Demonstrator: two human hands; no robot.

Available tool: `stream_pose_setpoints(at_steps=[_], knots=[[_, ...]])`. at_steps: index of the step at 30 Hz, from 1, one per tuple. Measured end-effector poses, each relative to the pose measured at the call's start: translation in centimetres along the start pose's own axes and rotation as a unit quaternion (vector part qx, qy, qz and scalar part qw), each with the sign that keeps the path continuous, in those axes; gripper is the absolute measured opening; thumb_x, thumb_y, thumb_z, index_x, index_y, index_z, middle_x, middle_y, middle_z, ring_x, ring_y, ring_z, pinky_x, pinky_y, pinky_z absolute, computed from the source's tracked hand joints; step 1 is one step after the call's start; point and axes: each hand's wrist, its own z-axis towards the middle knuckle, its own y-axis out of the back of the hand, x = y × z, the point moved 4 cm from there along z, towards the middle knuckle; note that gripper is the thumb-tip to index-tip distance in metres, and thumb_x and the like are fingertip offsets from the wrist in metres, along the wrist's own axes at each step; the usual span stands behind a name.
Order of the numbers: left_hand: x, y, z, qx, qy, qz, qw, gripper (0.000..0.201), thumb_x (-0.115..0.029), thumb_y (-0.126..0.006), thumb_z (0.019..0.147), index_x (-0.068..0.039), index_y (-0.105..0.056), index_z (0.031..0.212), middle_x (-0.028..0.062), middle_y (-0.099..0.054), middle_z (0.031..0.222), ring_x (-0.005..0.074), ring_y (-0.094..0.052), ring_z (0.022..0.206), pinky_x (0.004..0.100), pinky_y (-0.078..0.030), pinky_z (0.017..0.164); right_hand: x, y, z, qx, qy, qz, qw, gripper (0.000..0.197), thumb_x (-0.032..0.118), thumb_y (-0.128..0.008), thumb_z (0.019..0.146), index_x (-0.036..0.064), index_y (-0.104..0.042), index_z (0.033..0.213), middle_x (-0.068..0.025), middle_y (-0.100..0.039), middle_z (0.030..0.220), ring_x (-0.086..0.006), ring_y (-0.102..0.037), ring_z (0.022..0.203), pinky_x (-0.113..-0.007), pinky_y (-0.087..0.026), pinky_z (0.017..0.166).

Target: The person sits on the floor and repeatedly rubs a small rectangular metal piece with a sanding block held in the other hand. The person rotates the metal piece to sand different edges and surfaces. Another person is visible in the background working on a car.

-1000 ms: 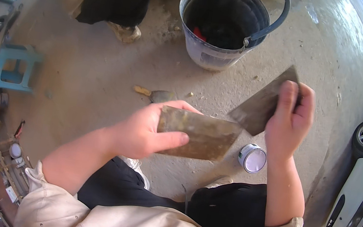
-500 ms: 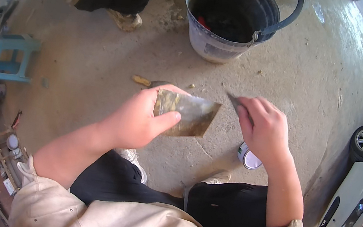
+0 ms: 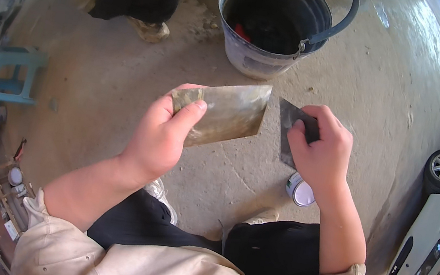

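Note:
My left hand (image 3: 164, 128) grips one end of a flat, stained rectangular plate (image 3: 235, 111), thumb on top and fingers underneath. The plate tilts up toward its right end, and its face is brownish grey with a mottled patch by the thumb. My right hand (image 3: 324, 148) pinches a thin dark grey scraper (image 3: 288, 134) between thumb and fingers. The scraper stands upright just right of the plate, with a narrow gap between them. Below the right hand, a small can (image 3: 301, 191) with a pale lilac top sits on the floor.
A large black bucket (image 3: 244, 58) with a raised handle stands ahead, something red inside. Another person's shoe (image 3: 149, 31) and dark trouser leg are at upper left. A blue plastic stool (image 3: 15, 75) stands left, a wooden tray of small items (image 3: 2, 201) lower left, a white car (image 3: 425, 239) right.
My left hand has raised and tilted the plate, its right end now higher. My right hand has turned the scraper so its broad face shows. The wooden-handled thing on the floor is now hidden.

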Motion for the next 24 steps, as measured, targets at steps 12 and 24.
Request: stream_pose_setpoints(at_steps=[12,24], knots=[[1.2,-3.3,-2.2,0.162,0.079,0.015,0.983,0.062,0.013,-0.056,0.083,-0.003,-0.042,0.141,0.0064,-0.057,0.133,0.0166,-0.052,0.128,0.0334,-0.042,0.108,2.5,-1.5,-1.2,-0.028,-0.087,0.281,0.955,0.022,0.004,-0.066,0.087,0.0018,-0.062,0.108,-0.0006,-0.061,0.077,-0.0067,-0.054,0.068,-0.023,-0.047,0.066],[1.4,-3.2,-2.8,0.113,-0.061,0.114,0.985,0.031,-0.013,-0.057,0.103,-0.002,-0.056,0.132,0.0036,-0.065,0.12,0.0131,-0.06,0.11,0.0321,-0.048,0.097,4.8,-0.5,-1.6,-0.035,-0.027,0.207,0.977,0.024,0.008,-0.078,0.085,0.0032,-0.065,0.106,-0.008,-0.068,0.082,-0.0128,-0.064,0.068,-0.027,-0.053,0.065]])
